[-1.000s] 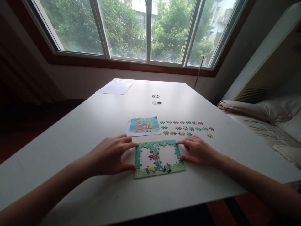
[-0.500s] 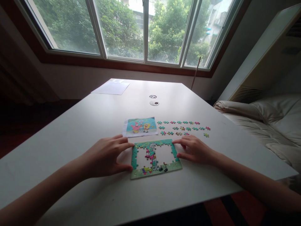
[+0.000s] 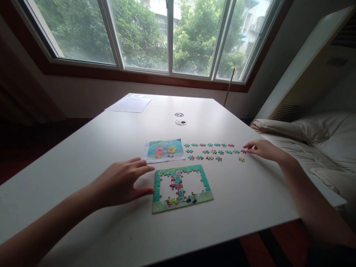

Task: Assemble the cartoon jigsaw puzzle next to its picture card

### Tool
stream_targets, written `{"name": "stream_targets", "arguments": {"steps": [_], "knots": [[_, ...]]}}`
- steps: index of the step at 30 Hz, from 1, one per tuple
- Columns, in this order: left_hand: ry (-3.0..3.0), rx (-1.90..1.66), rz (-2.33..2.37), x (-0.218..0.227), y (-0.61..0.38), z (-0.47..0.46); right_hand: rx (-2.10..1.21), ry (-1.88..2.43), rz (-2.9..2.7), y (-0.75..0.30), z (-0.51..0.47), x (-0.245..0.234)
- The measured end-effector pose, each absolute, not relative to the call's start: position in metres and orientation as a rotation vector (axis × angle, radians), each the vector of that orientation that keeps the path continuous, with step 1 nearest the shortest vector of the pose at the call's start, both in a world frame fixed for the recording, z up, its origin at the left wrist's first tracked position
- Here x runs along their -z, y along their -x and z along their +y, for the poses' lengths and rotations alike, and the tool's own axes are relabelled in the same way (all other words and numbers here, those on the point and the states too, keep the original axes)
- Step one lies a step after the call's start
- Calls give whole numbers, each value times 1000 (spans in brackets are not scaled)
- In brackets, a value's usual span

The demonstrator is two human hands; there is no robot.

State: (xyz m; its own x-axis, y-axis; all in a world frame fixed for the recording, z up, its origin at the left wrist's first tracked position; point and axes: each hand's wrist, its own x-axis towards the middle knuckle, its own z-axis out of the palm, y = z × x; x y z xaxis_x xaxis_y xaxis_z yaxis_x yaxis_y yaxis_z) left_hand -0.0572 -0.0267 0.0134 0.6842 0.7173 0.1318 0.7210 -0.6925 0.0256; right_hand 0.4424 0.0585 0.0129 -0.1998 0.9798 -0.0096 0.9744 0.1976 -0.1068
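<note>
A partly built jigsaw puzzle (image 3: 164, 205) lies flat in front of me. Its border is joined, a cartoon figure runs down the middle, and bare table shows through two gaps. My left hand (image 3: 122, 181) rests at its left edge, index finger and thumb apart, holding nothing. Over to the right, the fingertips of my right hand (image 3: 263, 149) close around a pink puzzle piece (image 3: 243, 151) at the end of the middle row of loose pieces. The piece still appears to lie on the table. A printed reference picture (image 3: 164, 149) lies just behind the puzzle.
Several loose puzzle pieces (image 3: 221, 152) lie in rows right of the picture. Farther back on the white table (image 3: 111, 137) are two round cable-hole fittings (image 3: 180, 122) and a sheet of paper (image 3: 129, 104). A cream sofa (image 3: 278, 131) stands at the right.
My right hand has left the puzzle's upper right corner and moved right to the loose pieces. My left hand stays beside the puzzle's left edge. The view has shifted slightly.
</note>
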Motion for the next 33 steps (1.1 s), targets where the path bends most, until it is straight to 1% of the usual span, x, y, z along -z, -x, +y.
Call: {"name": "stream_targets", "arguments": {"steps": [2, 11, 17, 19, 22, 26, 33], "knots": [[2857, 240, -1217, -13, 58, -27, -207, 1978, -2406, -444, 59, -11], [2885, 273, -1193, -11, 60, -26, -270, 2006, -2343, -448, 65, -5], [2904, 257, -1213, -9, 57, -27, -293, 1970, -2286, -432, 59, -15], [2919, 297, -1236, -8, 55, -28, -407, 1863, -2216, -414, 53, -21], [2944, 378, -1260, -6, 49, -31, -716, 1562, -2127, -375, 40, -30], [3003, 502, -1288, -3, 39, -37, -1001, 1268, -2128, -319, 21, -35], [2982, 875, -1309, 2, 21, -42, -1292, 1015, -2068, -252, -3, -21]]}}
